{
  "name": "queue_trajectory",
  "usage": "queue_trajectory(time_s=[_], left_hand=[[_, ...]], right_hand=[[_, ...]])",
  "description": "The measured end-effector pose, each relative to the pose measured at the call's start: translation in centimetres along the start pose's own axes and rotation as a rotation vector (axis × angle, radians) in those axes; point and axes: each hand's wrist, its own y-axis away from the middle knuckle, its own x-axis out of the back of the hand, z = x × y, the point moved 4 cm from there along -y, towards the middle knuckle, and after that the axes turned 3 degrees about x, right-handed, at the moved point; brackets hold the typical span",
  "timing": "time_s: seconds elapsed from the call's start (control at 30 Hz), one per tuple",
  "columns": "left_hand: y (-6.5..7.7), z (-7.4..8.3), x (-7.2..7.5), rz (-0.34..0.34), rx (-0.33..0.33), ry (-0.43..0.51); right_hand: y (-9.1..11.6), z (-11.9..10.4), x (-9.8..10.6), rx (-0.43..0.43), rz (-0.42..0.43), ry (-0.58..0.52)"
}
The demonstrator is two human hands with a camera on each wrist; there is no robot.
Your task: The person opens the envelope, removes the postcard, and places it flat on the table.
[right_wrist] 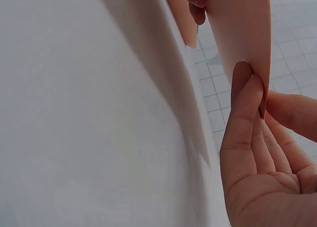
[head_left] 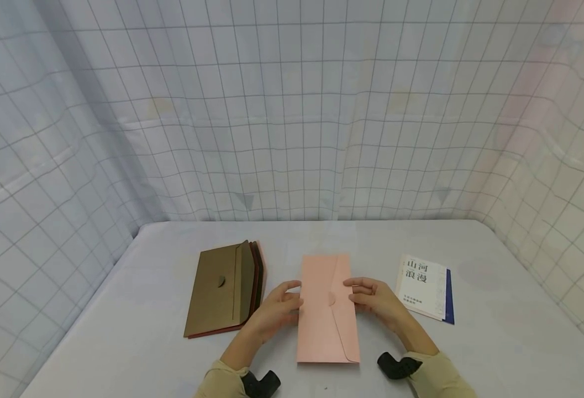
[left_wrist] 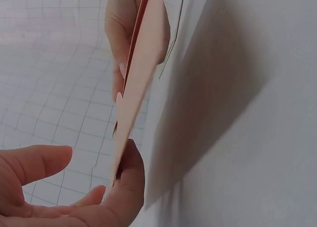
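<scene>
A long pink envelope [head_left: 324,309] with a flap and a rounded tab stands out in the head view between both hands. It is held above the white table, as its shadow in the wrist views shows. My left hand [head_left: 275,309] holds its left edge; in the left wrist view one finger bends behind the envelope [left_wrist: 141,63], while the thumb stays off it. On the opposite edge, my right hand [head_left: 378,304] pinches the envelope [right_wrist: 242,24] between thumb and fingers, as the right wrist view shows.
Left of the hands lies a stack of envelopes, a brown one [head_left: 214,298] on top with darker, red and pink edges beneath. At right sits a small pile of printed white cards [head_left: 423,287] with a blue one [head_left: 449,304] below. Gridded white curtains [head_left: 292,138] enclose the table [head_left: 122,342].
</scene>
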Motion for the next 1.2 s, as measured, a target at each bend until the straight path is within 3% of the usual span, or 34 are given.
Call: queue_trajectory(time_s=[0.43, 0.87, 1.03, 1.2], left_hand=[[-0.5, -0.5, -0.1, -0.057, -0.058, 0.062], [-0.1, 0.7, -0.5, 0.058, -0.162, 0.058], [0.3, 1.2, -0.7, 0.098, -0.183, 0.041], [0.6, 1.7, -0.8, 0.106, -0.217, 0.019]], right_hand=[[-0.1, 0.0, -0.3, 0.006, -0.021, 0.016], [-0.1, -1.3, -1.6, 0.213, 0.133, 0.424], [0.2, -2.1, -2.5, 0.260, 0.151, 0.578], [0.3, -2.5, -2.9, 0.318, 0.140, 0.652]])
